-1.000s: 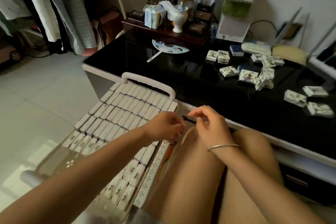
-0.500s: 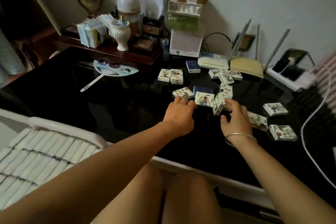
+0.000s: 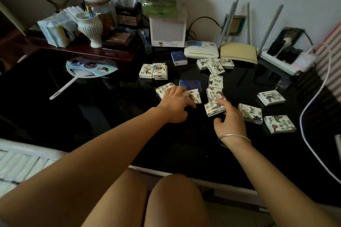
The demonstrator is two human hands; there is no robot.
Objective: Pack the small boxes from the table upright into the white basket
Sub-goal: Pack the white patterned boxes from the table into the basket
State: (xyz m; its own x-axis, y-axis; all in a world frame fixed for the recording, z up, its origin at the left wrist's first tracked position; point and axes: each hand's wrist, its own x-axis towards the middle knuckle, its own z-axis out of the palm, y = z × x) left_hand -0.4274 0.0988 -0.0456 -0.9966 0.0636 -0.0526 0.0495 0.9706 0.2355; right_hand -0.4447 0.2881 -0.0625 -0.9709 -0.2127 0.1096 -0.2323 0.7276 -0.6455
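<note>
Basket (image 3: 22, 148) sits at far lower L, beside the table (image 3: 92, 116) edge. Only a corner shows, w/ rows of boxes standing upright inside. A fan (image 3: 86, 69) lies further back on the table, well clear of the work.

L hand (image 3: 175, 104) is laid over two flat boxes. Fingers are spread & fairly straight, w/ tips on the L box (image 3: 163, 89) and the mid box (image 3: 194, 96). Nothing curls round either, so no hold yet. A blue box (image 3: 190, 84) lies just behind; touching or not, can't tell.

R hand (image 3: 229, 119) has its forefinger out straight onto the near box (image 3: 213, 110), thumb off to the side and apart from it. It is unclenched & holds nothing.

R boxes (image 3: 250, 113) lie flat further R, apart from each other. Back boxes (image 3: 154, 71) sit in clusters nr the wall.

Handling, as a guess: light card boxes, stiff enough to pinch but prob. dentable on the broad faces. The glossy top should let them slide when pushed. Lying flat they give little to get under, so best to tip or slide one, then pinch across the narrow sides, thumb opposite fingers. That way it goes in on end.
</note>
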